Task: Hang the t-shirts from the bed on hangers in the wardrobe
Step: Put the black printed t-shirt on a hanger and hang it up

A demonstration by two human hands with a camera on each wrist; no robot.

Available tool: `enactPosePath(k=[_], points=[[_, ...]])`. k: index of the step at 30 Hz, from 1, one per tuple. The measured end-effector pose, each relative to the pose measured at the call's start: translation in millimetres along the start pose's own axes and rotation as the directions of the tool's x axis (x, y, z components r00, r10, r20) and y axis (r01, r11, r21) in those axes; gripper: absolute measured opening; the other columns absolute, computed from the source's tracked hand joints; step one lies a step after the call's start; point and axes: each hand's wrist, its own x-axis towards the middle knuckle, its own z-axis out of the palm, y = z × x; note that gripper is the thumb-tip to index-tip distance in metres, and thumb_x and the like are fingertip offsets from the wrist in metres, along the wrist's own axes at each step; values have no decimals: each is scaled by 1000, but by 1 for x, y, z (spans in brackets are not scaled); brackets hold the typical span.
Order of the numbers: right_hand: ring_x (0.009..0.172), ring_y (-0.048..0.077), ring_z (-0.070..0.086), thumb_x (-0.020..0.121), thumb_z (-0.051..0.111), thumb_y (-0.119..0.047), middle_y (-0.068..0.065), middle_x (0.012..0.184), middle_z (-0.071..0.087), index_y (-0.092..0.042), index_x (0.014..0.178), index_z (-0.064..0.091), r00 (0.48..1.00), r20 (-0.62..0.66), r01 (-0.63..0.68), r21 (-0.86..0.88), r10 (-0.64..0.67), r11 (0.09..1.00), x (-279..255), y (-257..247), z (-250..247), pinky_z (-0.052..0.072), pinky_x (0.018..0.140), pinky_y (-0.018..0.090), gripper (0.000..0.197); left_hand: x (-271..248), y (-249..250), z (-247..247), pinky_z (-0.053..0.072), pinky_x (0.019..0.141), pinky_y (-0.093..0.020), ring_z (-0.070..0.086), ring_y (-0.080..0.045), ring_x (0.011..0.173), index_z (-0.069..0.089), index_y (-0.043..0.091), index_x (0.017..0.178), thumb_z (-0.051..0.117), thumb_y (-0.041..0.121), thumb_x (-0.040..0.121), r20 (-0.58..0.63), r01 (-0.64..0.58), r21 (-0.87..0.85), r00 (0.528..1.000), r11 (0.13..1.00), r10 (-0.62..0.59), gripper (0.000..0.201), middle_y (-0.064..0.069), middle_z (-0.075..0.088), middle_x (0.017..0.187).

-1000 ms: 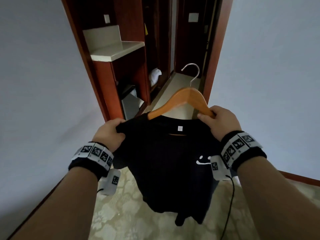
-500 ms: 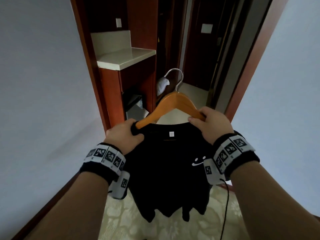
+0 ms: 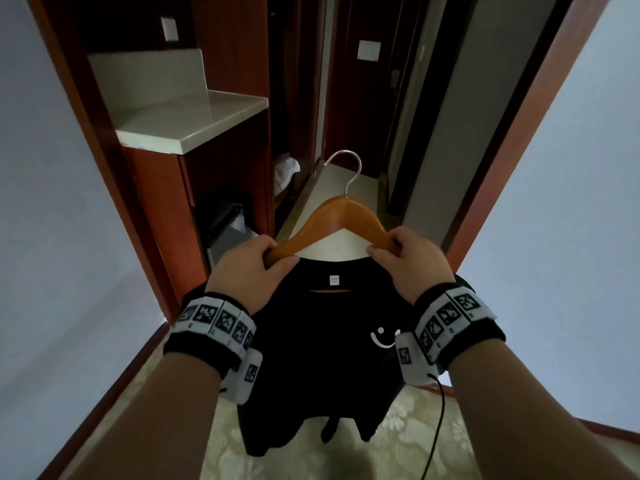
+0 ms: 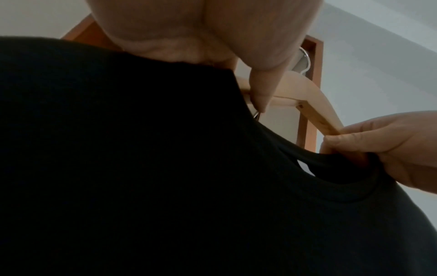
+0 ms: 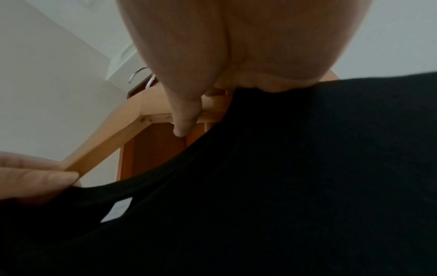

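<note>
Open corridor [image 3: 349, 188] ahead, narrowed by the counter [image 3: 194, 123], apparently passable.

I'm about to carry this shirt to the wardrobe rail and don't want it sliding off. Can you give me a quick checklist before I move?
1. Left hand grips the left end of the hanger: ok.
2. Right hand grips the right end of the hanger: ok.
3. Black t-shirt seated over both hanger shoulders: cannot tell; the hands cover both ends and the collar sits below the hanger's middle.
4. Metal hook free and pointing up: ok.
5. Shirt hem clear of the floor: ok, it hangs above the carpet.
6. Wardrobe rail in sight to aim for: not ok, none is visible.
</note>
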Motion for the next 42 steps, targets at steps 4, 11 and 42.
enactPosePath(k=[4,11,42], points=[[99,16,50,89,62,-65,-10,99,56,-36,102,57,998,-59,-32,-103,26,994,54,30,31,42,99,43,32,45,-20,41,41,61,-31,57,-5,70,57,33,93,57,62,95,14,35,21,999,999,-35,29,10,60,73],[97,20,58,88,54,-74,-11,92,62,-35,99,61,996,37,-84,-72,87,994,189,75,88,32,97,44,41,157,-40,93,47,67,-32,62,-11,75,58,35,99,57,62,95,90,154,75,983,985,-160,27,12,63,78],[83,18,62,87,60,-70,-7,80,66,-29,84,59,993,-107,-47,-9,46,999,692,-13,99,41,98,46,41,689,-91,88,54,71,-37,64,-17,77,61,29,84,60,67,89,16,41,-23,999,999,-41,38,4,65,79]])
